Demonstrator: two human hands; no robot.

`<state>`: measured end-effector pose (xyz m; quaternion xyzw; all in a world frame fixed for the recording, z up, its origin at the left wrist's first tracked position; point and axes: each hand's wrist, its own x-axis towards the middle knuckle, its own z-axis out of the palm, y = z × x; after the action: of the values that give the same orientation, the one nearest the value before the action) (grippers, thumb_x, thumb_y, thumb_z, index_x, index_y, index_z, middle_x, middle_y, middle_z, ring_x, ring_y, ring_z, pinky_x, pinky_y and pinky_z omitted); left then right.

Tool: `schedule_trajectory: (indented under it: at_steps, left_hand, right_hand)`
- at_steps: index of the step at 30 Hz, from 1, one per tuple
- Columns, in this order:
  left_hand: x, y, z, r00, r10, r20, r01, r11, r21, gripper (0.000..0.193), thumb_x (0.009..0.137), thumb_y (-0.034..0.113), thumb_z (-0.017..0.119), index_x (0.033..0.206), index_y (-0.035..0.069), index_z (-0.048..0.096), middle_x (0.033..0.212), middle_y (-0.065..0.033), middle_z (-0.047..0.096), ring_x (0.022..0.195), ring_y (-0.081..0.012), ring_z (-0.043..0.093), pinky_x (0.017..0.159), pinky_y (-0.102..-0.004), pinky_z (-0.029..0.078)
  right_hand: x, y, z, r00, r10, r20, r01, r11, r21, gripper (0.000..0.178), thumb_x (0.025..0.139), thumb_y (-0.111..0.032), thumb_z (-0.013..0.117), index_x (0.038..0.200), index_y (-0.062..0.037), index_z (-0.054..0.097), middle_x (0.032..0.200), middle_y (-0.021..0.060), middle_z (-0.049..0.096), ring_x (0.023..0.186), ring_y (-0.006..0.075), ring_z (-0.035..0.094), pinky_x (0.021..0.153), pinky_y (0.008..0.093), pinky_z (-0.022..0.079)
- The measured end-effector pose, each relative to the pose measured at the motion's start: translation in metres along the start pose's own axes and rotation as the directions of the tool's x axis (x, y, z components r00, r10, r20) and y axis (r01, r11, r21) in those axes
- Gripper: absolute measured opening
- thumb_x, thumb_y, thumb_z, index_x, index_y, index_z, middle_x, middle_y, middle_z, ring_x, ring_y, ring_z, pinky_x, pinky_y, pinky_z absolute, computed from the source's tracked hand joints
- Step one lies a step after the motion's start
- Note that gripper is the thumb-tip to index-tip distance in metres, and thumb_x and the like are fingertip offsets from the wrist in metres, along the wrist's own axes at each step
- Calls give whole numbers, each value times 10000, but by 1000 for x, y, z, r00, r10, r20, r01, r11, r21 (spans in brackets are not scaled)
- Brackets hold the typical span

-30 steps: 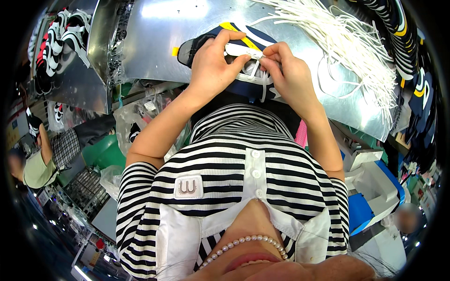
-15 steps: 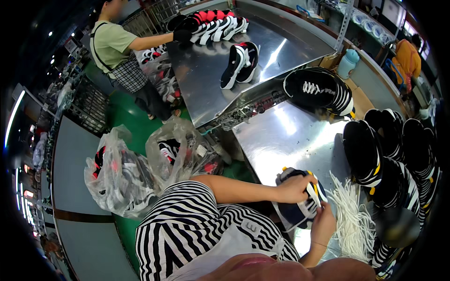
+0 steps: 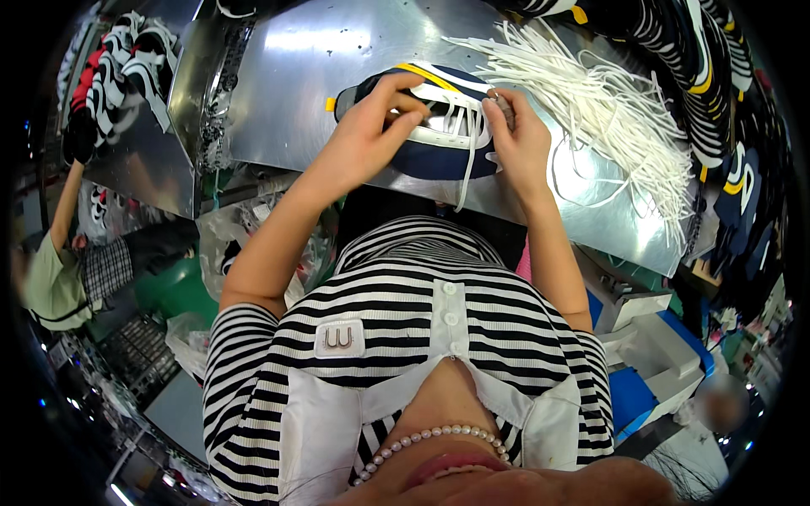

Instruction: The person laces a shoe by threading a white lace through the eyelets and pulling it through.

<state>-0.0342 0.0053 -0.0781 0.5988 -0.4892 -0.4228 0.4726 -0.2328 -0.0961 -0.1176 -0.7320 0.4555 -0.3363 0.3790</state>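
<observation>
A navy shoe (image 3: 426, 158) with yellow and white trim lies on the metal table in front of me. White shoelace (image 3: 467, 169) crosses its opening, and one loose end hangs over the near side. My left hand (image 3: 371, 135) is closed on the shoe at its opening, fingers curled over the far edge. At the shoe's right end, my right hand (image 3: 521, 143) has thumb and forefinger pinched together at the lacing. Its fingertips appear to hold the lace, though the grip is partly hidden. A heap of loose white laces (image 3: 595, 110) lies just right of this hand.
Stacked dark shoes with striped sides (image 3: 700, 76) line the right of the metal table (image 3: 287, 118). Open boxes (image 3: 650, 354) stand below right. At left, a co-worker (image 3: 55, 278) reaches to red, black and white shoes (image 3: 110, 76) on another table; plastic bags sit between.
My view has swung round, so the table now lies ahead. My left hand has shifted to the shoe's opening, my right to its other end. A lace end now hangs over the near side.
</observation>
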Motion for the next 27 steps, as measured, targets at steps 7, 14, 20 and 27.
schedule_trajectory:
  at_steps: [7,14,20,27]
  left_hand:
    - [5,25,17,943,306,131,-308,656,689,261,802,121,747,1017,34,625,973,-111,648,909,-317,613,771,-381,482]
    - [20,22,25,936,344,76,-315,721,617,179,803,102,735,934,30,636,878,-111,651,827,-313,611,726,-384,475]
    - [26,14,27,932,338,129,-328,642,692,203,839,91,696,1038,51,680,854,-103,605,773,-291,597,693,-378,469]
    - [41,22,23,878,478,17,-352,621,700,163,860,61,675,1022,45,686,855,-102,600,742,-285,591,669,-369,471]
  right_hand:
    - [-35,-18,-19,989,9,150,29,968,-250,305,790,-369,789,845,-84,693,641,86,671,558,249,658,503,348,489]
    - [-33,-25,-26,899,220,379,-360,865,350,202,878,-221,724,883,-24,679,598,42,522,563,59,463,524,256,387]
    - [-74,-46,-39,901,-279,334,335,934,-122,147,842,-176,672,771,-77,589,619,91,594,543,281,609,494,386,466]
    - [-74,-44,-42,680,-400,615,535,844,-42,115,804,-214,659,774,-108,624,714,66,667,626,267,671,560,425,523]
